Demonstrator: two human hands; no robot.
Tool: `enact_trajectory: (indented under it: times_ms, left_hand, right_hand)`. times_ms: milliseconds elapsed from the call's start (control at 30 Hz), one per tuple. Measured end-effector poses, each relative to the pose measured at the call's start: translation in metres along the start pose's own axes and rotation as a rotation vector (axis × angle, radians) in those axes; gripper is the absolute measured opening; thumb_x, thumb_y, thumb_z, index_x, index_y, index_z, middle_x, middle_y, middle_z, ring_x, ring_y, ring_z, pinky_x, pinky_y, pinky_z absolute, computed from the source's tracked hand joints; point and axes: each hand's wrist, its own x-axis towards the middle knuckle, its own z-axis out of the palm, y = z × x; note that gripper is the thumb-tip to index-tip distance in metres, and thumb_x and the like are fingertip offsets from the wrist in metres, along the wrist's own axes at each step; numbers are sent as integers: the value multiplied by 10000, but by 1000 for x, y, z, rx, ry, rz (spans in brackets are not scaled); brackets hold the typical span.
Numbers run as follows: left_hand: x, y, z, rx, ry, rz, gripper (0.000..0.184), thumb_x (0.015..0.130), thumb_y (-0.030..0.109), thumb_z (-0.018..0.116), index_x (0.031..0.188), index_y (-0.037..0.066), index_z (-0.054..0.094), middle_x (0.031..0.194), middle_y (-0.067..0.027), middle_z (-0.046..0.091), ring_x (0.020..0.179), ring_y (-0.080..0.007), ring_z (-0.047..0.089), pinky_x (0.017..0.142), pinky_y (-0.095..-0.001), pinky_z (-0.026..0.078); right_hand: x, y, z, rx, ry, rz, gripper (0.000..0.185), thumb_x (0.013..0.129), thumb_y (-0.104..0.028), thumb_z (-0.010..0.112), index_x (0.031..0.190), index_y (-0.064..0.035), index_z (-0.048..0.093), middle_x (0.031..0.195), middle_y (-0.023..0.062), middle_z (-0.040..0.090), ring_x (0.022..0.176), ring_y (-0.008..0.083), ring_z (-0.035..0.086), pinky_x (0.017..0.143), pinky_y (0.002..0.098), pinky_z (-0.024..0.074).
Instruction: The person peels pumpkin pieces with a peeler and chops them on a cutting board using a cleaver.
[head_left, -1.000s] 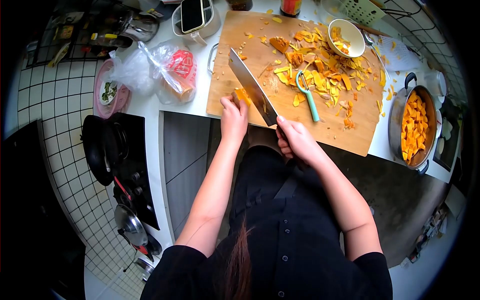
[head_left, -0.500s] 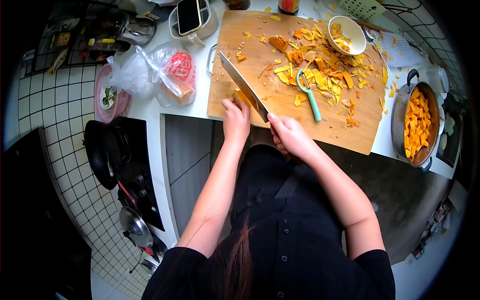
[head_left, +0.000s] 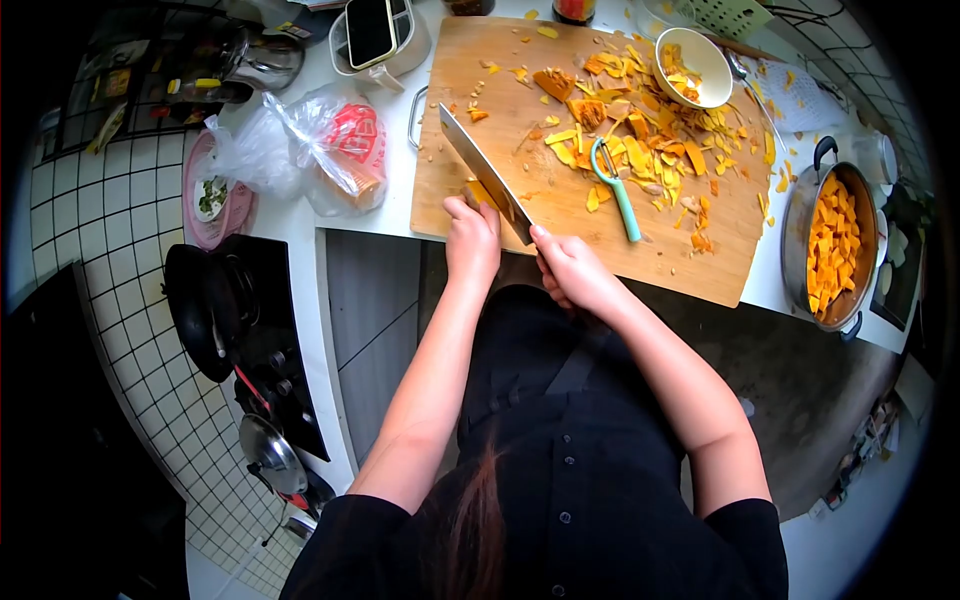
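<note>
My right hand is closed round the handle of a cleaver, whose broad blade slants up and left over the front edge of the wooden cutting board. On the left side of the blade, my left hand grips a piece of pumpkin, partly hidden by the fingers and the cleaver. A green peeler lies on the board to the right of the blade. Around it are spread pumpkin peelings, scattered seeds and a few orange chunks.
At the right stands a pot of pumpkin cubes. A white bowl holding scraps sits at the board's back right. To the left are a plastic bag, a pink basket, a phone and a stove with a black wok.
The view has shifted very slightly. Both hands, the cleaver and the pumpkin piece keep almost the same positions.
</note>
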Motion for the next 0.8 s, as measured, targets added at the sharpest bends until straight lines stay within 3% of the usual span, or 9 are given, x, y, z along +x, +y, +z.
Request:
enact_trajectory:
  times_ms: [67,267,500,600,800]
  left_hand:
    - [-1,-1,-1,-18,7,28,302,921,210,473,1019,-40,335,787,-326,584,727,-483,576,600,-525,469]
    - [1,-7,5,-71,37,97,299,921,199,471,1025,-47,336,806,-332,582,748,-481,576,616,-524,462]
    - [-2,-18,0,-244,13,125,258,947,173,424,1043,-46,326,872,-325,582,795,-477,577,648,-505,462]
    - [-7,-27,-1,-269,16,103,237,968,173,377,1059,-37,313,968,-296,570,874,-438,584,732,-453,467]
    - [-8,-24,-1,-334,10,132,222,981,155,340,1087,-37,305,987,-291,565,892,-416,587,776,-422,463]
  right_hand:
    - [16,9,3,10,-3,-30,504,954,-535,372,678,-113,381,511,-34,323,391,82,288,367,242,270]
    - [6,18,-13,196,-123,144,520,944,-560,373,666,-120,360,511,-43,292,393,73,255,369,231,247]
    - [11,20,5,49,47,-9,531,950,-545,377,652,-106,372,519,-28,331,389,82,281,362,242,252]
    - [11,20,-5,77,19,-17,524,954,-539,372,664,-103,378,519,-24,328,388,86,281,359,245,254]
    - [-6,5,-7,197,-35,-12,514,950,-525,400,659,-102,400,530,-28,352,397,74,322,357,231,273]
